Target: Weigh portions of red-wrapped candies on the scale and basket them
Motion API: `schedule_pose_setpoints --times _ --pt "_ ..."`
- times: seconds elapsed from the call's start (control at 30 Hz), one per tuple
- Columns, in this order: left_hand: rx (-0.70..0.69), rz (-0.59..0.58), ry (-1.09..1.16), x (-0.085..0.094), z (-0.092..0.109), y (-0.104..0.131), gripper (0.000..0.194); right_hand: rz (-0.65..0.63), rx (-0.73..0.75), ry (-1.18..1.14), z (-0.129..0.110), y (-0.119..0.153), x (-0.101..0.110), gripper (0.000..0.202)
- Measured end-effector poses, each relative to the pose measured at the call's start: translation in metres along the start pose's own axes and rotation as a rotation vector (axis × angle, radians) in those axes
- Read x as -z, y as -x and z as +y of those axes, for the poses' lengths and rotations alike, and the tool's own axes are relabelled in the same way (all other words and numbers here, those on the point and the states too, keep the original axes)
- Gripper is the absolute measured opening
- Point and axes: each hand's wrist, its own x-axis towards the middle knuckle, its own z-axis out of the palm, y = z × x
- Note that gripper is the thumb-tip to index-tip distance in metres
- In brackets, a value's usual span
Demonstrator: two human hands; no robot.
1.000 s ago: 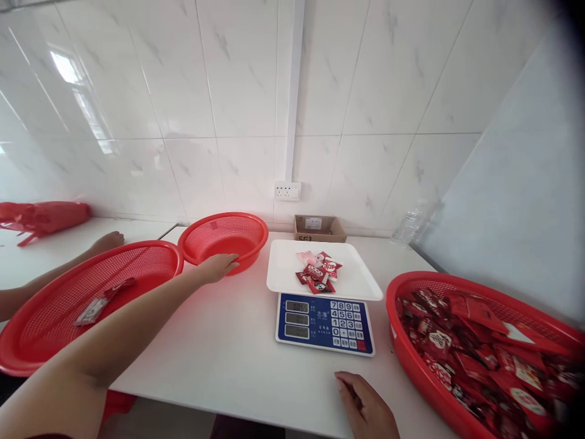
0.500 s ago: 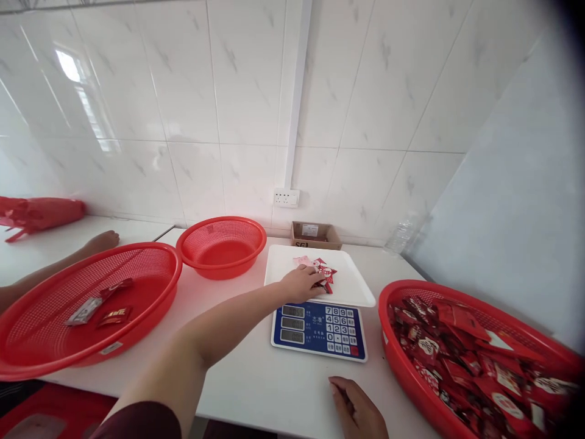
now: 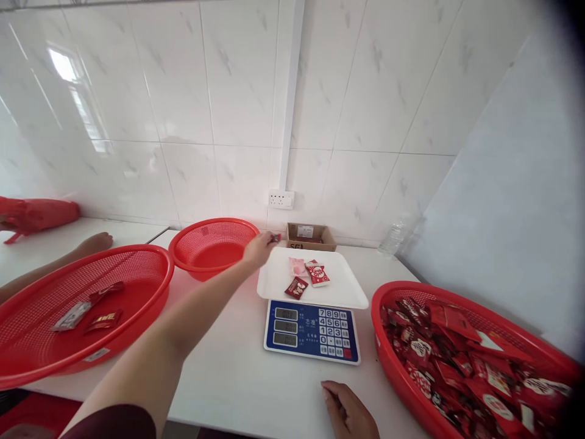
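My left hand (image 3: pixel 259 249) is closed on a small red packet (image 3: pixel 275 238), which sticks out past the fingertips, above the far left corner of the scale's white tray. On that tray (image 3: pixel 345 280) lie a pink packet (image 3: pixel 297 267), a red and white packet (image 3: pixel 317 275) and a dark red packet (image 3: pixel 297 288). The digital scale's blue keypad panel (image 3: pixel 312 332) faces me, its display digits too faint to read surely. My right hand (image 3: pixel 350 411) rests on the table in front of the scale, fingers curled in with nothing visible in them.
On the right, a red basket (image 3: pixel 381 323) is full of red packets. A round red basket (image 3: pixel 217 271) stands behind my left forearm. A larger red basket (image 3: pixel 158 292) at left holds a few packets. Behind the scale sits a cardboard box (image 3: pixel 326 239). Another person's hand (image 3: pixel 98 242) is at far left.
My left hand has lifted off the packets on the tray and moved back and left, with a small red packet in its fingers. The right hand stays on the table.
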Motion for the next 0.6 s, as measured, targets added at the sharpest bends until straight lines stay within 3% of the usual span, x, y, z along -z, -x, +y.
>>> schedule_pose_setpoints --times 0.13,0.23,0.4,0.5,0.6 --pt "0.166 0.068 -0.102 0.037 -0.048 -0.010 0.023 -0.027 0.000 -0.010 0.002 0.000 0.002 0.030" --pt "0.241 0.046 -0.170 0.050 -0.071 -0.008 0.028 -0.007 -0.035 -0.042 0.000 0.000 0.001 0.029" --pt "0.189 -0.021 -0.251 0.033 -0.061 -0.001 0.033 -0.027 -0.090 -0.052 -0.026 -0.027 0.012 0.033" --pt "0.119 -0.042 -0.283 0.024 -0.052 -0.002 0.036 0.023 0.015 0.043 -0.055 -0.070 0.023 0.036" --pt "0.132 -0.056 -0.320 0.029 -0.058 -0.003 0.038 0.066 0.126 0.211 -0.076 -0.121 0.028 0.033"
